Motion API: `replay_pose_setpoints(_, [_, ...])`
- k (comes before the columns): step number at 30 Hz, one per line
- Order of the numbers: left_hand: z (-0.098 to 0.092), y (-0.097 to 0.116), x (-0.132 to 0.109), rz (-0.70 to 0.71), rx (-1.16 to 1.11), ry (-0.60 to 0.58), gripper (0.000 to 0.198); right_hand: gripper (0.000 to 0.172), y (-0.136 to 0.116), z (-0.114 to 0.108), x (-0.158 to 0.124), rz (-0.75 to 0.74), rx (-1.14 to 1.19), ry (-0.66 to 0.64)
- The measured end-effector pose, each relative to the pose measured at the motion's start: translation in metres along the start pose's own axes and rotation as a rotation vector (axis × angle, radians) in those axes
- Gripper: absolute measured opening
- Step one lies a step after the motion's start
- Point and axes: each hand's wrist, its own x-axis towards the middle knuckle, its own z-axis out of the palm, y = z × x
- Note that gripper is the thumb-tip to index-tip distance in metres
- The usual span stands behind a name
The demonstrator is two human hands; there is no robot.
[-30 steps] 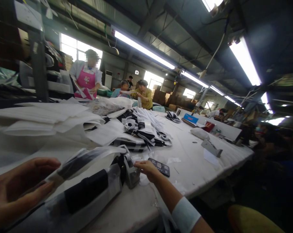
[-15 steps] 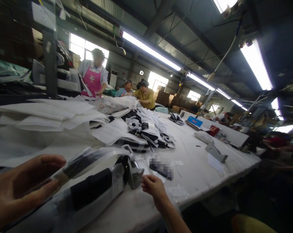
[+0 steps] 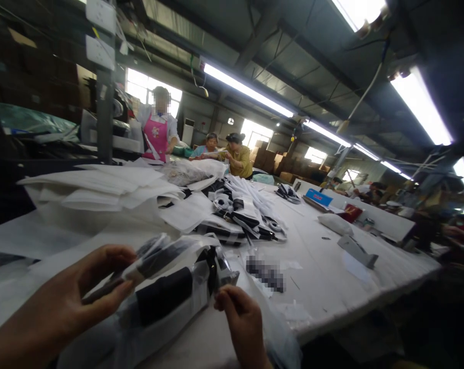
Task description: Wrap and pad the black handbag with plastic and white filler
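Observation:
In front of me, above the near edge of the table, lies a long black-and-white folded fabric bundle (image 3: 165, 292) in a clear plastic bag (image 3: 199, 284). My left hand (image 3: 97, 287) is closed round its left part, thumb below and fingers above. A black strap with a small shiny fitting shows through the plastic at the right end. There my right hand (image 3: 239, 312) has its thumb and forefinger pinched together at the edge of the clear plastic. The fingertips partly hide what lies between them.
White sheets (image 3: 97, 184) are stacked at left. Behind the bundle is a pile of black-and-white bagged pieces (image 3: 235, 210). A blurred dark object (image 3: 266, 274), a grey tape-dispenser-like holder (image 3: 358, 251) and a blue box (image 3: 318, 197) lie on the white table (image 3: 304, 256). Several people work beyond.
My view has turned a little left, so the scene sits further right. My right hand has come closer to the bag's right end. The left hand keeps its hold.

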Motion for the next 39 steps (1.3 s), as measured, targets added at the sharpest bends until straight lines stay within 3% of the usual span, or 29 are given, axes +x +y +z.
replay_pose_setpoints(3, [-0.008, 0.002, 0.000, 0.059, -0.008, -0.167, 0.046, 0.022, -0.045, 0.035, -0.010, -0.143, 0.129, -0.113])
replay_pose_setpoints(6, [-0.011, 0.004, -0.001, 0.167, 0.055, -0.145, 0.037, 0.024, -0.075, 0.069, -0.015, -0.210, 0.264, -0.213])
replay_pose_setpoints(12, [-0.005, 0.005, -0.009, 0.273, 0.073, -0.058, 0.033, 0.029, -0.093, 0.110, -0.011, 0.018, 0.371, -0.213])
replay_pose_setpoints(21, [-0.005, -0.006, -0.003, 0.452, 0.102, -0.003, 0.034, 0.040, -0.095, 0.118, -0.009, 0.070, 0.092, -0.100])
replay_pose_setpoints(26, [-0.009, -0.004, -0.001, 0.494, 0.130, -0.026, 0.034, 0.039, -0.093, 0.119, -0.007, 0.145, 0.174, -0.114])
replay_pose_setpoints(30, [-0.015, -0.001, 0.003, 0.434, 0.151, -0.111, 0.036, 0.037, -0.084, 0.117, -0.005, 0.197, 0.314, -0.208])
replay_pose_setpoints(36, [-0.023, 0.012, 0.012, 0.280, 0.142, -0.232, 0.036, 0.029, -0.087, 0.115, -0.010, -0.034, 0.197, -0.221])
replay_pose_setpoints(39, [-0.025, 0.019, 0.012, 0.265, 0.148, -0.263, 0.033, 0.026, -0.090, 0.114, -0.010, -0.006, 0.255, -0.256])
